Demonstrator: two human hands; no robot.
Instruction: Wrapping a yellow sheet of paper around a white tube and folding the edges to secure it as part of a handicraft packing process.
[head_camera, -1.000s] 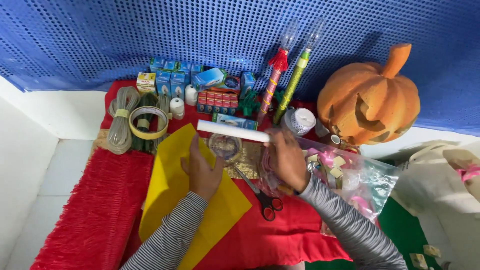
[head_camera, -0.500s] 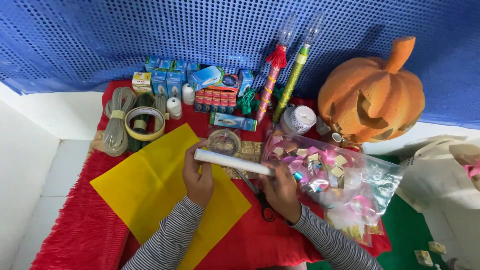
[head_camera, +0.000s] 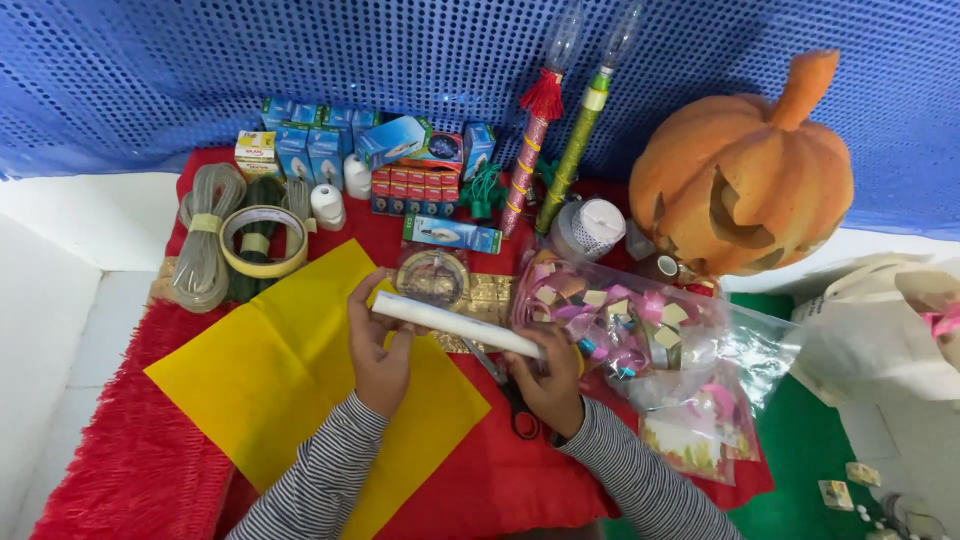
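Both hands hold a rolled white paper tube (head_camera: 455, 323) level above the red cloth (head_camera: 520, 470). My left hand (head_camera: 375, 345) grips its left end, and my right hand (head_camera: 550, 375) grips its right end. Under my left hand lies a yellow sheet (head_camera: 280, 380), spread flat on the cloth. Black-handled scissors (head_camera: 512, 400) lie partly hidden beneath my right hand. A clear plastic bag (head_camera: 640, 335) of pink ribbons and small pieces lies just right of the tube.
A carved orange pumpkin (head_camera: 745, 170) stands at the back right. Small blue boxes (head_camera: 320, 145), a tape roll (head_camera: 262, 238), coiled cord (head_camera: 200, 245), white thread spools (head_camera: 327, 205) and two bulb-topped glitter sticks (head_camera: 560, 140) line the back. A blue sequin cloth (head_camera: 300, 60) hangs behind.
The tube came down from over the back items toward me. My left hand left the yellow sheet and took the tube's left end. The sheet now lies flat.
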